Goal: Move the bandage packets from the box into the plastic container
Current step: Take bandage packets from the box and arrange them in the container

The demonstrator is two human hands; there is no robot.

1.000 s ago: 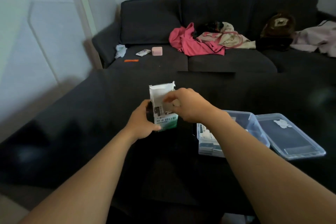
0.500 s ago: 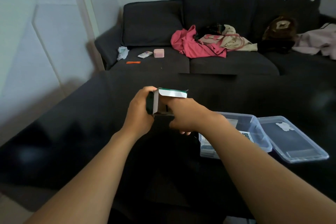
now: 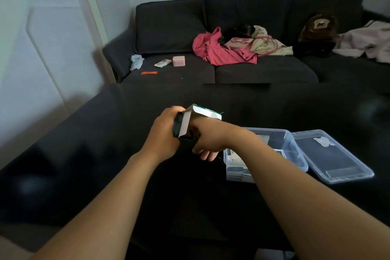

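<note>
A small white and green bandage box (image 3: 187, 121) is held above the dark table, tipped with its open end towards me. My left hand (image 3: 163, 133) grips its left side. My right hand (image 3: 207, 137) has fingers reaching into the box's open end; what they hold is hidden. To the right stands the clear plastic container (image 3: 295, 148) with several bandage packets (image 3: 236, 159) lying in its near end.
The container's clear lid (image 3: 333, 156) lies just right of it on the dark table (image 3: 84, 164). Behind the table a dark sofa (image 3: 253, 69) carries pink clothes (image 3: 221, 50), a pink case (image 3: 178, 61) and small packets.
The box went from upright to tipped with its opening towards me. My right hand moved from the top flap down to the open end, its fingers now inside.
</note>
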